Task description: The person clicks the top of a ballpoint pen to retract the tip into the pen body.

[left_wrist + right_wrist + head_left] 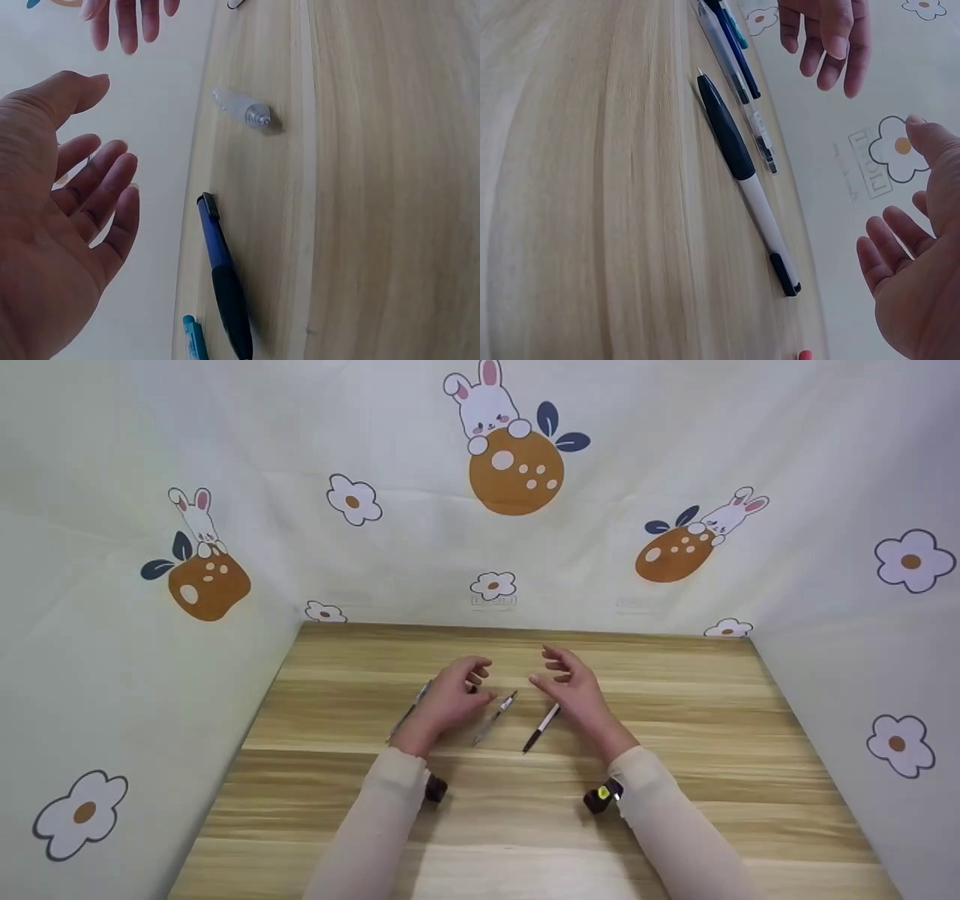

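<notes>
Cream sleeves [360, 832], left grip [452, 695] and right grip [576, 690] half-spread, empty, near clear pen [495, 718] and white-black pen [541, 728]

Your arms in cream fabric sleeves [369, 829] stretch forward; your bare left hand [454, 694] and bare right hand [577, 690] are apart, palms [37, 262] inward, fingers [122, 225] loosely curved.

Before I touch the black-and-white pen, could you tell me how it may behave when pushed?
The black-and-white pen may roll, since it looks rounded, though its clip could stop it early. It is probably light, being slim, and likely stiff, as it lies straight.
</notes>
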The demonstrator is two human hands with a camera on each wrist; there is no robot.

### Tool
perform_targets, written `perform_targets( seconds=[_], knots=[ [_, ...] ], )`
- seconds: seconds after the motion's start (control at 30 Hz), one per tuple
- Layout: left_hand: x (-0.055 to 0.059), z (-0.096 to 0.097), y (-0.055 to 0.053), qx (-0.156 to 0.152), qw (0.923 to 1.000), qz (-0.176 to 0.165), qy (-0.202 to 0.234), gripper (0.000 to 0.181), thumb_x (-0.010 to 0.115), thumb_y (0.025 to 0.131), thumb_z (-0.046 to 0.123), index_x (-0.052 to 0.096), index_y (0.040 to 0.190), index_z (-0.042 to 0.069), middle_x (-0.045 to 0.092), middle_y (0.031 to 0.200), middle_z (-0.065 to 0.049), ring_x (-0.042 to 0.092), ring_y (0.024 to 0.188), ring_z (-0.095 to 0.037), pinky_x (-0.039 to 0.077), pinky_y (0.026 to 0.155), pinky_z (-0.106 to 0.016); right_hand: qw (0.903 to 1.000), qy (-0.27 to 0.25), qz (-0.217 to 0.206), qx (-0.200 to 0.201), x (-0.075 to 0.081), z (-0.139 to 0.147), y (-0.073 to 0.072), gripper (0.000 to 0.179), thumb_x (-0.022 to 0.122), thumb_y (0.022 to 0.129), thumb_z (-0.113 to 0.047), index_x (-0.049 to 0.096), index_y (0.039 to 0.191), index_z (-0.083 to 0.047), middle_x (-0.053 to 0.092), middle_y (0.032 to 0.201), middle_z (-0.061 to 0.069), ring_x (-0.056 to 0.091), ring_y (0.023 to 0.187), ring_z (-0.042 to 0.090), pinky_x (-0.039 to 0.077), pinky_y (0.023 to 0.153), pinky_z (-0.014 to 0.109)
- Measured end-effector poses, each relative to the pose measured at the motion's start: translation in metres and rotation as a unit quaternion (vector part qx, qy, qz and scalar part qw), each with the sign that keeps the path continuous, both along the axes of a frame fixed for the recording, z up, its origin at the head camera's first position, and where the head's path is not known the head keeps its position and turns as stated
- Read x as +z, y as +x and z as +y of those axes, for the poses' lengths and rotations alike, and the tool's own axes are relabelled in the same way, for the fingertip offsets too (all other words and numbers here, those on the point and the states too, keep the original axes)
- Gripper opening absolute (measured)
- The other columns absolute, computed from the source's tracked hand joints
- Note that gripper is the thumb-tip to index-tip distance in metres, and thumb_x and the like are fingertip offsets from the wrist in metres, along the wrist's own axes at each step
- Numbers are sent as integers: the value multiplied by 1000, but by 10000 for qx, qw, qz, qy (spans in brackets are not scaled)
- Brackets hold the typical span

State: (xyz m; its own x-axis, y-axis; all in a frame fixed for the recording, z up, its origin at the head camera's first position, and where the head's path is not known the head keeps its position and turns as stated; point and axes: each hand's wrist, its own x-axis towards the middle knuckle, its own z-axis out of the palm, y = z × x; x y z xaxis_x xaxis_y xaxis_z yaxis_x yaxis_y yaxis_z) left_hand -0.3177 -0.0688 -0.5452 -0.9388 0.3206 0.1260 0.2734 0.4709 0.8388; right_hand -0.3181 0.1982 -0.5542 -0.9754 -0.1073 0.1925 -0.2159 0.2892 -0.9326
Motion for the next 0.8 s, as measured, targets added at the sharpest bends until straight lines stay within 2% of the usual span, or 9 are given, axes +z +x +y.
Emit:
perform_targets(
  seconds=[0.17, 0.3, 0.53, 0.8],
  knots=[
    [-2, -7, -1, -2, 9999, -77, 79, 54, 82, 97, 8, 63, 147, 0, 68, 135, -24, 67, 122, -37, 55, 107, -54, 9999, -137, -6, 74, -2, -7, -2, 65, 86, 99, -19, 59, 157, -7, 62, 153, 16, 58, 138, 37, 47, 114, 56],
    [-2, -13, -1, 58, 9999, -62, 121, 53, 83, 96, 7, 64, 145, 0, 68, 133, -25, 68, 120, -36, 57, 106, -53, 9994, -337, 7, 120, -1, -14, -2, 65, 87, 98, -15, 60, 156, -4, 62, 152, 19, 57, 139, 41, 44, 116, 62],
    [2, -24, 1, 226, 9996, -172, 49, 51, 83, 98, 11, 65, 146, 3, 68, 133, -20, 65, 121, -31, 55, 106, -52, 9995, -155, -187, 197, 0, -24, -4, 65, 85, 100, -19, 59, 158, -11, 61, 155, 12, 56, 140, 34, 45, 117, 56],
    [0, -36, 1, 342, 9993, -106, -137, 42, 82, 98, 11, 70, 139, 7, 71, 128, -16, 66, 117, -29, 56, 104, -50, 9996, -36, -182, 232, -1, -36, -6, 66, 85, 99, -16, 57, 159, -8, 56, 159, 16, 54, 141, 35, 44, 117, 59]
  ],
)
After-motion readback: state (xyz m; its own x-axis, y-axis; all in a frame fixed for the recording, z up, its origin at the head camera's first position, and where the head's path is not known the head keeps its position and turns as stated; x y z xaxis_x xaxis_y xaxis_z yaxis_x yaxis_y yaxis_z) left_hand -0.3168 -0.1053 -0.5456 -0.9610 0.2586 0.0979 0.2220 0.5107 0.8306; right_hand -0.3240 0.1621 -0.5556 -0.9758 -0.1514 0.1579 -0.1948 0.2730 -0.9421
